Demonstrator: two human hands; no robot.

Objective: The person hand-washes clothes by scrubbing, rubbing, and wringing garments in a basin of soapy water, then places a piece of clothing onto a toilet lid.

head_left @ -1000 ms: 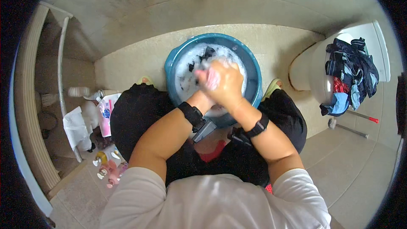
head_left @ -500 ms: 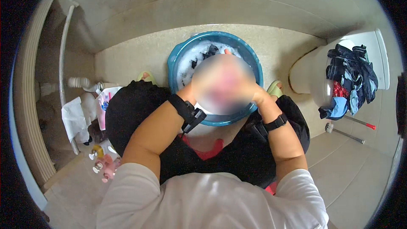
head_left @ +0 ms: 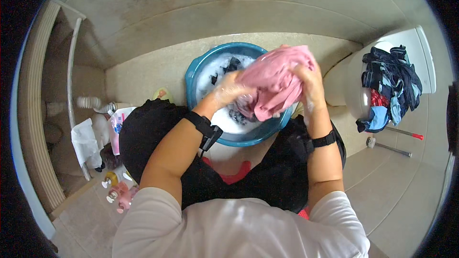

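A bunched pink cloth (head_left: pixel 279 76), perhaps a garment, is held up over the right side of a blue basin (head_left: pixel 191 79). Its folds hide part of the basin's far and right rim. My left hand (head_left: pixel 229 91), wet with suds, grips the cloth's left side, fingers partly covered by the folds. On the other side, my right hand (head_left: pixel 310 85) is closed around the cloth's right end. White foam (head_left: pixel 224 123) fills the basin, with dark wet fabric (head_left: pixel 233 64) poking through it.
Dark and light-blue clothes (head_left: pixel 394 74) lie piled on the toilet (head_left: pixel 425 59) at right, near a red-tipped rod (head_left: pixel 406 134). At left are pump bottles (head_left: pixel 123 196), a pink-and-white pouch (head_left: pixel 116 126) and a pale upright pipe (head_left: pixel 71 74). A tiled wall (head_left: pixel 215 7) rises beyond the basin.
Both hands have moved up and to the right, and the pink cloth now shows plainly between them. Earlier a blur covered the hands over the basin.
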